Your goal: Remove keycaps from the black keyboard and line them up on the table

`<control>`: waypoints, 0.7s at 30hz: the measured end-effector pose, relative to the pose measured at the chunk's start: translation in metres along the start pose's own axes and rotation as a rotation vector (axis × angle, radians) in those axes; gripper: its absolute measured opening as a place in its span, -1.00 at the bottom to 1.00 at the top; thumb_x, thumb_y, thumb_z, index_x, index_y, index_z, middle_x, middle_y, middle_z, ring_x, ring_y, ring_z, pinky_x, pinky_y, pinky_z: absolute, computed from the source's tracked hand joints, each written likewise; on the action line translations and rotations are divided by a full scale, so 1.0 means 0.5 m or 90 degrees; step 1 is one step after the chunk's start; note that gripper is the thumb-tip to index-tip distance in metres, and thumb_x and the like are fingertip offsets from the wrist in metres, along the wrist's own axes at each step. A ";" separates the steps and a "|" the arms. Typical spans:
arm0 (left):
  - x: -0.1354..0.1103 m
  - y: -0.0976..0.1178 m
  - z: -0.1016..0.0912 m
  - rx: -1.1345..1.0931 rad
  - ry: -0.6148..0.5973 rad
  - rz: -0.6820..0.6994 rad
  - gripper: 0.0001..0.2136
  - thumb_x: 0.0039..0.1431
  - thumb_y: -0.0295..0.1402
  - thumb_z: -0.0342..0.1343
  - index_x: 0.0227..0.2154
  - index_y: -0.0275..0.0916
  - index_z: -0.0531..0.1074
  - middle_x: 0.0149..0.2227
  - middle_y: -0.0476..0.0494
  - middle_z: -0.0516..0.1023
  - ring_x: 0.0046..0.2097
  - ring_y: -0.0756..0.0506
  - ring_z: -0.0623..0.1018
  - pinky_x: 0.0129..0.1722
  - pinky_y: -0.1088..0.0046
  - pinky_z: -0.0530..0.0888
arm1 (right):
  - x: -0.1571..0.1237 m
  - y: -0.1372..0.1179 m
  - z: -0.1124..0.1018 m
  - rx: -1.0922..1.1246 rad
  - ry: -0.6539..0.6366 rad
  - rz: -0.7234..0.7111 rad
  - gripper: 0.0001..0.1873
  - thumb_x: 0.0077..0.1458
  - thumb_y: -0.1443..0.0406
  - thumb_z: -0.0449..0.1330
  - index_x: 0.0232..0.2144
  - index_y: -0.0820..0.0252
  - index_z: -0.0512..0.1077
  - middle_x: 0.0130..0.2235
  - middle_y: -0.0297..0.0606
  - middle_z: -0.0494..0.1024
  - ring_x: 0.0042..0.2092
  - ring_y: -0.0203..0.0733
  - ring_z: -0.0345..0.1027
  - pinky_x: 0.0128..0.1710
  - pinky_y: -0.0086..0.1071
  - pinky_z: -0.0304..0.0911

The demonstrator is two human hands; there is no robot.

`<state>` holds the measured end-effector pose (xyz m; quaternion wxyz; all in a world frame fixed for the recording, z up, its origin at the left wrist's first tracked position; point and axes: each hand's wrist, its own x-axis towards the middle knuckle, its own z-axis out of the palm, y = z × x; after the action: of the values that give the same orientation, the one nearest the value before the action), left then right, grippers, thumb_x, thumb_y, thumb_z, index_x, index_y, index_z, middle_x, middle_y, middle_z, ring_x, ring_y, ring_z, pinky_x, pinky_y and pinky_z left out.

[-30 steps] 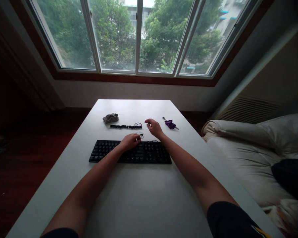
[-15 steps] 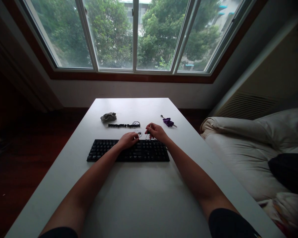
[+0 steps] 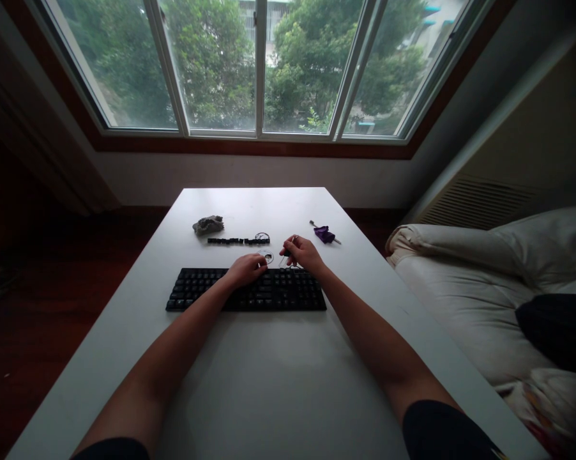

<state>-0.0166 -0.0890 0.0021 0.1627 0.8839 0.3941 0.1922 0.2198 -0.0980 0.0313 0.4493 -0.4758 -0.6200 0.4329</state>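
A black keyboard (image 3: pixel 192 287) lies across the white table. My left hand (image 3: pixel 246 269) rests palm down over its upper middle, fingers stretched toward the back edge. A thin round loop (image 3: pixel 269 258) with something small and dark inside lies just beyond those fingertips. Above the keyboard's back right part, my right hand (image 3: pixel 305 254) pinches a wire keycap puller (image 3: pixel 285 257), whose thin prongs point down. Whether a keycap sits in the prongs is too small to tell. Behind the keyboard runs a row of loose black keycaps (image 3: pixel 230 241), with a thin coiled cable (image 3: pixel 262 236) at its right end.
A crumpled grey cloth (image 3: pixel 208 225) lies at the back left of the white table (image 3: pixel 250 383). Toward the back right is a brush (image 3: pixel 338 242) with purple cloth (image 3: pixel 324 234) around it. A pale sofa (image 3: pixel 451 275) stands to the right, below the window.
The whole view has shifted very slightly. My right hand has turned a little with the keycap puller, its prongs now leaning more to the left. The left hand stays in place on the keyboard.
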 end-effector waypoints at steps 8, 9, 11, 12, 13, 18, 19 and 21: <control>0.001 -0.001 0.002 0.002 -0.006 -0.007 -0.83 0.24 -0.25 0.06 -0.27 -0.16 0.52 -0.24 -0.07 0.56 -0.24 -0.08 0.51 -0.23 0.44 0.38 | -0.012 -0.018 0.012 -0.018 -0.029 0.021 -0.70 0.18 0.07 0.17 -0.29 0.19 0.31 -0.34 -0.21 0.64 -0.62 -0.35 0.41 -0.70 -0.55 0.24; 0.001 -0.001 0.002 0.002 -0.006 -0.008 -0.83 0.24 -0.25 0.05 -0.27 -0.16 0.52 -0.24 -0.07 0.56 -0.24 -0.08 0.51 -0.23 0.44 0.38 | -0.016 -0.023 0.015 -0.026 -0.036 0.017 -0.71 0.19 0.08 0.16 -0.29 0.19 0.32 -0.34 -0.21 0.64 -0.61 -0.35 0.41 -0.70 -0.55 0.25; 0.001 -0.001 0.003 0.005 -0.005 -0.009 -0.83 0.24 -0.25 0.05 -0.27 -0.16 0.52 -0.24 -0.07 0.56 -0.25 -0.08 0.51 -0.24 0.44 0.38 | -0.024 -0.033 0.021 -0.048 -0.056 0.005 -0.73 0.19 0.09 0.16 -0.30 0.19 0.34 -0.33 -0.22 0.64 -0.60 -0.35 0.43 -0.67 -0.55 0.27; 0.001 -0.001 0.003 0.006 -0.005 -0.009 -0.83 0.24 -0.25 0.05 -0.27 -0.15 0.51 -0.24 -0.06 0.56 -0.25 -0.08 0.51 -0.24 0.43 0.38 | -0.028 -0.039 0.023 -0.062 -0.068 -0.004 -0.74 0.19 0.10 0.16 -0.30 0.18 0.35 -0.32 -0.23 0.64 -0.59 -0.35 0.43 -0.66 -0.55 0.27; 0.002 -0.001 0.003 0.008 -0.005 -0.009 -0.83 0.24 -0.25 0.05 -0.27 -0.15 0.51 -0.25 -0.06 0.56 -0.25 -0.08 0.51 -0.24 0.43 0.38 | -0.032 -0.044 0.025 -0.073 -0.081 -0.014 -0.75 0.20 0.10 0.16 -0.30 0.18 0.37 -0.31 -0.24 0.65 -0.57 -0.35 0.45 -0.64 -0.55 0.29; 0.002 0.001 0.000 0.010 -0.005 -0.008 -0.84 0.24 -0.26 0.06 -0.27 -0.15 0.52 -0.25 -0.07 0.56 -0.24 -0.09 0.51 -0.24 0.43 0.38 | -0.037 -0.048 0.027 -0.131 -0.052 -0.038 -0.78 0.19 0.13 0.18 -0.33 0.18 0.40 -0.32 -0.26 0.64 -0.52 -0.32 0.50 -0.61 -0.55 0.32; 0.001 0.001 -0.001 0.009 -0.005 -0.008 -0.84 0.24 -0.26 0.06 -0.27 -0.15 0.52 -0.25 -0.07 0.56 -0.24 -0.08 0.51 -0.24 0.43 0.38 | -0.036 -0.045 0.027 -0.125 -0.050 -0.026 -0.78 0.19 0.13 0.18 -0.33 0.18 0.40 -0.32 -0.25 0.64 -0.51 -0.32 0.50 -0.61 -0.55 0.32; 0.001 0.002 -0.002 0.006 -0.005 -0.010 -0.84 0.24 -0.26 0.06 -0.27 -0.15 0.52 -0.25 -0.07 0.56 -0.25 -0.08 0.51 -0.24 0.43 0.39 | -0.033 -0.037 0.026 -0.105 -0.043 -0.001 -0.77 0.20 0.13 0.17 -0.32 0.19 0.38 -0.31 -0.22 0.64 -0.52 -0.31 0.50 -0.63 -0.55 0.31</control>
<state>-0.0162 -0.0893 0.0034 0.1615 0.8823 0.4014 0.1854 0.2062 -0.1188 0.0438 0.3880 -0.4957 -0.6688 0.3956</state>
